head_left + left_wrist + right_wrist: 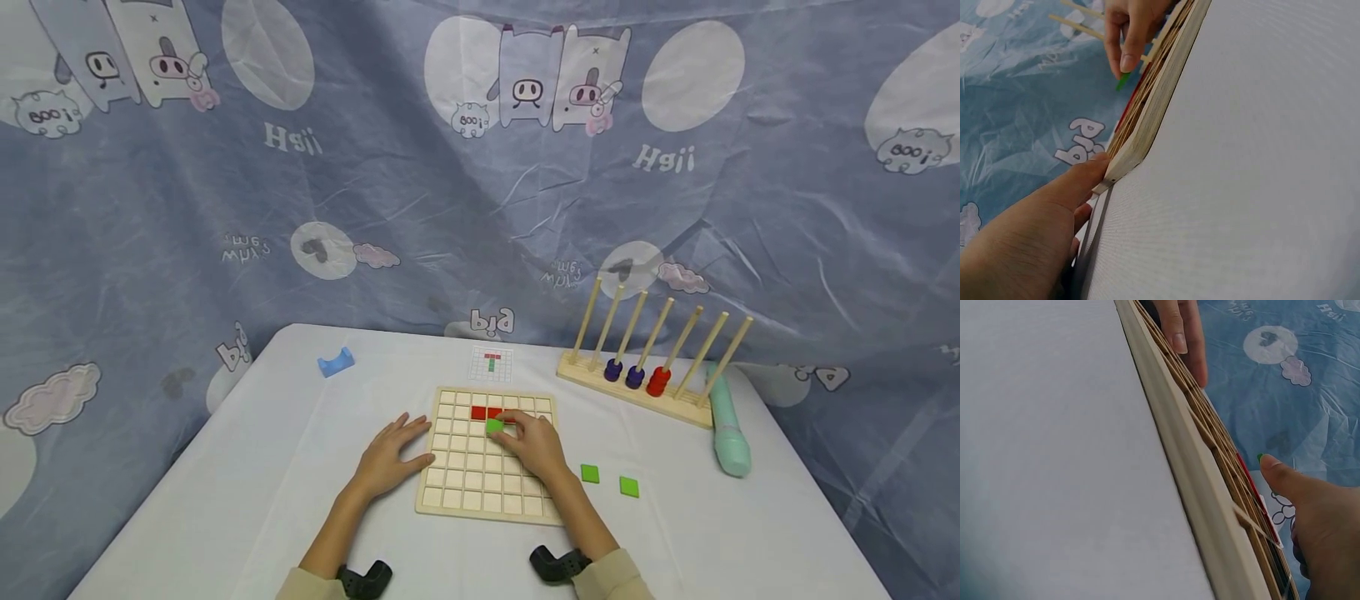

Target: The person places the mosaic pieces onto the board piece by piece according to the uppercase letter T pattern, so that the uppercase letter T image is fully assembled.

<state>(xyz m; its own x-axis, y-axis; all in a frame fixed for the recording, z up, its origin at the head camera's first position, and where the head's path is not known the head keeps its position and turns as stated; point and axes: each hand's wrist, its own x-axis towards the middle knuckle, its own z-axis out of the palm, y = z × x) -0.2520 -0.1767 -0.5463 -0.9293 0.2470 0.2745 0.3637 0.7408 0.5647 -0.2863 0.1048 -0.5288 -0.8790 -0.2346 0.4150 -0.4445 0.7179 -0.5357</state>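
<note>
A wooden grid board (453, 459) with a raised rim lies on the table. Red square tiles (478, 412) sit side by side in one of its upper rows, partly covered by my right hand (534, 444). Between thumb and fingers that hand pinches a green square tile (495, 426), just below the red row; in the left wrist view the green tile (1123, 81) is tilted above the board. My left hand (390, 458) rests at the board's left edge, fingers spread, thumb touching the rim. Two more green tiles (590, 473) lie right of the board.
Behind the board lies a pattern card (491, 364) showing a red and green T. A wooden peg stand (637, 390) with purple and red beads stands at back right, beside a mint-green cylindrical object (727, 429). At back left is a blue curved block (336, 362).
</note>
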